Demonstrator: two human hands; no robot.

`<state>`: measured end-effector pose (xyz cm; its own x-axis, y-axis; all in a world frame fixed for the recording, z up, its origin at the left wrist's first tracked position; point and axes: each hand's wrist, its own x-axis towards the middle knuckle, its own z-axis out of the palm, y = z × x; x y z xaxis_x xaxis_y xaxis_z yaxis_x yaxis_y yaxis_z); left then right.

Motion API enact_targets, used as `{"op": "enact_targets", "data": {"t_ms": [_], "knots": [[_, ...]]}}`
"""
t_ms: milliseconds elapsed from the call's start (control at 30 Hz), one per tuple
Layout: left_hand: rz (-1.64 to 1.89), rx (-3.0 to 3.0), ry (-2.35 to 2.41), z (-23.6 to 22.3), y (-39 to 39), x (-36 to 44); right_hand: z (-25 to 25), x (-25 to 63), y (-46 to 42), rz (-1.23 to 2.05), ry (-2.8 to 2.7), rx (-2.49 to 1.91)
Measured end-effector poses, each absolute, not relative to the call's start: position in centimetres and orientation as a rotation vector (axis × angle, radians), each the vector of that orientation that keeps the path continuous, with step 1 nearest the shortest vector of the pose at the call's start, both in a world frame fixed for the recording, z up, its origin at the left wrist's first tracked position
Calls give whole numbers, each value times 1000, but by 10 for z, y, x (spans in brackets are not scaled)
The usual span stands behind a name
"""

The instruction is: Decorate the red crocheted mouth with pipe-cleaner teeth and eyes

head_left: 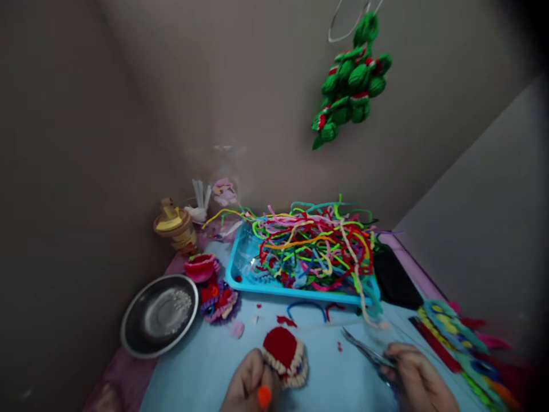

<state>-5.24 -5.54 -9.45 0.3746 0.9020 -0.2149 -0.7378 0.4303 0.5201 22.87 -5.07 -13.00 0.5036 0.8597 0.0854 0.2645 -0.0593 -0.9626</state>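
My left hand [249, 382] is closed around the near edge of a small red fuzzy craft piece [281, 348] with a cream bumpy trim and a bit of blue on its right side. A bright orange tip [263, 396] shows at my left fingers; whether it belongs to the same piece I cannot tell. My right hand [416, 375] grips metal scissors [364, 349], their narrow blades pointing up and left over the blue table cover [326, 366]. Red scraps [286, 321] and a curved blue pipe cleaner [306, 305] lie beyond the craft piece.
A blue tray [295, 293] heaped with coloured pipe cleaners stands at the back. On the left are a metal bowl [160, 315], finished-looking fuzzy pieces [217, 297] and a brown pot [175, 229]. A black phone-like slab [397, 277] and colourful fuzzy pieces [454, 337] lie right. Green bundles [351, 86] hang above.
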Motion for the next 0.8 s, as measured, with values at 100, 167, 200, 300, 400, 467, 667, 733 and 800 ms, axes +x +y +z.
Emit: {"op": "enact_targets", "data": {"t_ms": [100,167,200,300,400,467,667,733,800], "knots": [[1103,437,498,-87,-59,-52,-117,220,-50,499,-1286,-1493],[1117,478,495,-83,-61,-52,-112,218,-48,409,-1445,-1445],[1131,489,508,-82,-62,-52,-110,217,-48,359,-1513,-1428],[1154,535,511,-79,-63,-53,-103,213,-49,180,-1618,-1417],[1164,538,511,-75,-64,-54,-97,204,-52,269,-1616,-1387],[1175,527,517,-73,-63,-53,-96,198,-52,451,-1552,-1394],[1169,471,518,-83,-68,-59,-111,199,-52,1076,-1040,-1347],[1143,445,487,-89,-72,-61,-115,203,-55,1237,-895,-1209],[1108,440,461,-90,-74,-61,-114,207,-55,1373,-785,-1060]]}}
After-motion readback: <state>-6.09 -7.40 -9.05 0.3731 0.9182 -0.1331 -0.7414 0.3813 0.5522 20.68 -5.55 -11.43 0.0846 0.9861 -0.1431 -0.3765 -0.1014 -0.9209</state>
